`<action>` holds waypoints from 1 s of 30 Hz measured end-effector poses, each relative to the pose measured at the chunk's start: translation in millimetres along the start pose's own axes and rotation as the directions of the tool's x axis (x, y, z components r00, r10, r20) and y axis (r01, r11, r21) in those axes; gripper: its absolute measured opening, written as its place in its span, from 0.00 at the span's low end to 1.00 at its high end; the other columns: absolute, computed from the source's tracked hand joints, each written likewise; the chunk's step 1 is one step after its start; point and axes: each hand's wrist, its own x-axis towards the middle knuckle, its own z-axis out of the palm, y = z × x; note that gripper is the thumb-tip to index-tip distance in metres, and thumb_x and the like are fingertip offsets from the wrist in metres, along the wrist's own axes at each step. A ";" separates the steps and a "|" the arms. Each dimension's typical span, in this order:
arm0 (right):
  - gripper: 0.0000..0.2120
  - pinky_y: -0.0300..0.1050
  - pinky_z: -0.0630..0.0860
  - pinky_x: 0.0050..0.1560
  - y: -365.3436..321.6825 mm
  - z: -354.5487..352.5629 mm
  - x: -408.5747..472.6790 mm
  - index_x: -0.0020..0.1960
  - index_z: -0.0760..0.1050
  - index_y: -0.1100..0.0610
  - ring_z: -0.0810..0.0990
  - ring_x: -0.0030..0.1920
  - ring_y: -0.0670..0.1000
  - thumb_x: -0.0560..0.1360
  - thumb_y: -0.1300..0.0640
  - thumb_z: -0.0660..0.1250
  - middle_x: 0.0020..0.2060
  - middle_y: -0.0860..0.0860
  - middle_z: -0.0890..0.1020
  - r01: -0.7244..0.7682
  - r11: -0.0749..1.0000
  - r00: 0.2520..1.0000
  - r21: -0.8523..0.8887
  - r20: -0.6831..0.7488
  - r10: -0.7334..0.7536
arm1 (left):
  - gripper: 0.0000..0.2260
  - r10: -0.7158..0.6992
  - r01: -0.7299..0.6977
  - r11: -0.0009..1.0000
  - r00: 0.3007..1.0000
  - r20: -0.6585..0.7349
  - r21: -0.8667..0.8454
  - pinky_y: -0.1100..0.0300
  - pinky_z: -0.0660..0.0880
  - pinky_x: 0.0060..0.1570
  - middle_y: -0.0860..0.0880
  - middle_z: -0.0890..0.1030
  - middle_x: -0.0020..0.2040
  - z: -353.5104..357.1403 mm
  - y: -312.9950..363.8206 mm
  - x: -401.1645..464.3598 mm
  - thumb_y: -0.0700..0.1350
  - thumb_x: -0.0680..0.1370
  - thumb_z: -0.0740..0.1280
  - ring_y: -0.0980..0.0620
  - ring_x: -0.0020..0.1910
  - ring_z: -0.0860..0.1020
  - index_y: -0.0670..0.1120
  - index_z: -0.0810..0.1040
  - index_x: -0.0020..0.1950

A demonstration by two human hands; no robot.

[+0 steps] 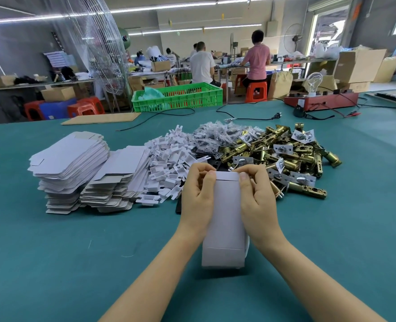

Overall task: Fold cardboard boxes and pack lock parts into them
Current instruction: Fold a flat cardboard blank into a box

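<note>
Far off to the left of the person's fingers sit two stacks of flat box blanks (71, 166), then a heap of white plastic inserts (169, 159) just left of and behind the knuckles. Right in the middle, the left hand (198, 196) and right hand (256, 198) are both wrapped round one white cardboard box (226, 219), which stands on end on the table with its top between the fingertips. The fingers are curled in narrow, thumbs pressing on the closing flap at the top edge, so it looks like the tuck-in step on that end. Can't tell from here whether anything is already inside.

Handling guess: thin card, super light, stiff along the creases but it'll buckle if squeezed mid-panel. Best hold is on the long side edges near the top, thumbs on the flap, pretty much what they're doing.

Behind the fingers is a pile of small clear bags (220, 133), and to the right of them the brass latch parts (292, 154), which look heavy and hard, with faceplates sticking out that could snag or dent the card.

The table (53, 263) has a teal felt-like cover, so nothing should slide much. Further back there's a green crate (178, 96), a bulb tester rig (320, 98), and other workers seated at benches in a workshop.
</note>
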 end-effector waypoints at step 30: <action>0.06 0.31 0.66 0.40 -1.5 19.5 3.0 0.50 0.71 0.55 0.70 0.36 0.41 0.81 0.62 0.56 0.38 0.46 0.74 0.106 0.990 0.988 -0.093 -0.100 -0.115 | 0.09 0.040 -0.040 0.999 0.997 -0.068 0.002 0.73 0.68 0.33 0.59 0.76 0.36 -5.8 3.6 3.6 0.34 0.79 0.63 0.62 0.34 0.71 0.46 0.76 0.44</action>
